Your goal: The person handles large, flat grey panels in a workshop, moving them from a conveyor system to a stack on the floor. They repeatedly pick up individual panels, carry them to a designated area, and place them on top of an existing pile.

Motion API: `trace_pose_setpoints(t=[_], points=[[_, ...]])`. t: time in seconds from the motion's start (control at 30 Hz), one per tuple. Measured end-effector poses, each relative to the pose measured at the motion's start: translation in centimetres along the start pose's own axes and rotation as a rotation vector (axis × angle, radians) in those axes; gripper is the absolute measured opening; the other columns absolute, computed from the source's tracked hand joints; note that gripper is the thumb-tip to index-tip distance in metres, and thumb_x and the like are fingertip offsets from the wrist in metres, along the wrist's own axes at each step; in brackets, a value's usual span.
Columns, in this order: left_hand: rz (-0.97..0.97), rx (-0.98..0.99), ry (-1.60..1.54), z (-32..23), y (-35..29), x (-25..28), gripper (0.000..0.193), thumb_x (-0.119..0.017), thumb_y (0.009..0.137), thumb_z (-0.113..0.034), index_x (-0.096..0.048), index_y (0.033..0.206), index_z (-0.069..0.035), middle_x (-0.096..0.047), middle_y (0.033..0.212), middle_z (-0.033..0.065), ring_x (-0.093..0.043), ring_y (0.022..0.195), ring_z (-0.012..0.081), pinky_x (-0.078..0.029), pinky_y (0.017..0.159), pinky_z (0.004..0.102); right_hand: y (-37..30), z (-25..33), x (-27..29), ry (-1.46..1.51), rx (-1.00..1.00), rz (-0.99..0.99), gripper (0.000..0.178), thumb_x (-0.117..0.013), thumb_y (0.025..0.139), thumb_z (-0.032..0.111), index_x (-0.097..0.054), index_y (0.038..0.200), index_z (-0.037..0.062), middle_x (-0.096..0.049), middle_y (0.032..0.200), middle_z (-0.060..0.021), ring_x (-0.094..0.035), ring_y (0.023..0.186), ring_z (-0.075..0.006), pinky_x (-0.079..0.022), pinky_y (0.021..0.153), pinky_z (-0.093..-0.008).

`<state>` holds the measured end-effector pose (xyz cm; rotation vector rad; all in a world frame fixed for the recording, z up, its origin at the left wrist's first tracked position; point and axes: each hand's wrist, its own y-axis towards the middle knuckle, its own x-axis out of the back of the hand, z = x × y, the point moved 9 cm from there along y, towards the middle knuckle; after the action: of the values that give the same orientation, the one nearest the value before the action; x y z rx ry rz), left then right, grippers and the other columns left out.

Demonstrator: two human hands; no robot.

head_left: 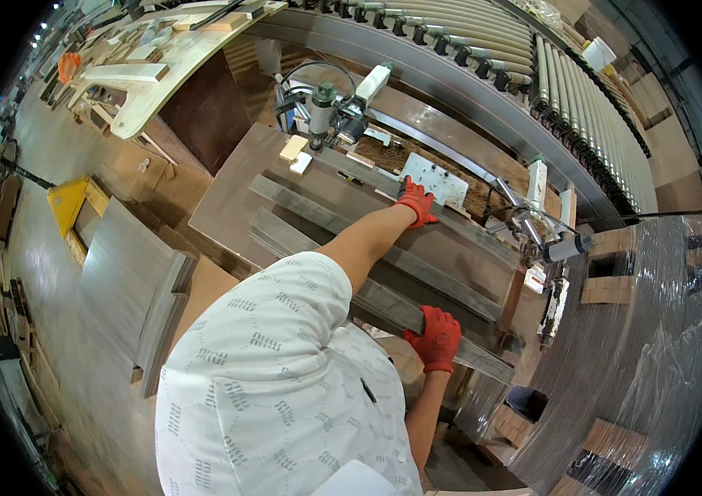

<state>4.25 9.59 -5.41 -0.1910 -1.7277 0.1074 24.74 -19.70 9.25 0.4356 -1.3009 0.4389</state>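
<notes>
My left hand (pixel 418 204), in a red glove, reaches across the brown worktable (pixel 227 186). Its fingers are stretched out at the white metal plate (pixel 436 178) and the narrow grey strip along the machine's edge; what lies under the fingertips is partly hidden. Nearer to me, my right hand (pixel 436 341), also red-gloved, is closed over the near stack of long grey boards (pixel 388 304). Between the hands another long grey board (pixel 446 277) lies across the table. My left arm covers part of both rows.
Two machine heads with motors, one at the left (pixel 322 112) and one at the right (pixel 561 248), flank the table's far side. Behind runs a roller conveyor (pixel 466 37). Film-wrapped stacks (pixel 656 331) stand right; a stack of grey panels (pixel 132 281) and a yellow frame (pixel 74 207) stand left.
</notes>
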Motion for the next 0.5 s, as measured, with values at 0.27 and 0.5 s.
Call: trace_pose_setpoints(t=[0.27, 0.5], points=[[-0.039, -0.089, 0.048, -0.4, -1.5, 1.2, 0.092, -0.056, 0.093, -0.079, -0.055, 0.155, -0.010, -0.060, 0.148, 0.0245, -0.049, 0.146, 0.0424, -0.016, 0.124, 0.0719, -0.4, -0.5, 0.4, 0.029, -0.018, -0.042, 0.061, -0.093, 0.065, 0.033, -0.069, 0.119, 0.0195, -0.072, 0.111, -0.0029, -0.067, 0.109, -0.0286, -0.050, 0.094, -0.0457], [-0.136, -0.201, -0.032, -0.7, -3.8, 3.9, 0.067, -0.065, 0.097, -0.062, -0.061, 0.141, -0.012, -0.066, 0.134, 0.0184, -0.059, 0.133, 0.0367, -0.023, 0.120, 0.0649, -0.3, -0.9, 0.9, 0.065, -0.032, -0.012, 0.059, -0.093, 0.066, 0.034, -0.068, 0.118, 0.0206, -0.070, 0.111, -0.0014, -0.067, 0.108, -0.0270, -0.050, 0.096, -0.0455]])
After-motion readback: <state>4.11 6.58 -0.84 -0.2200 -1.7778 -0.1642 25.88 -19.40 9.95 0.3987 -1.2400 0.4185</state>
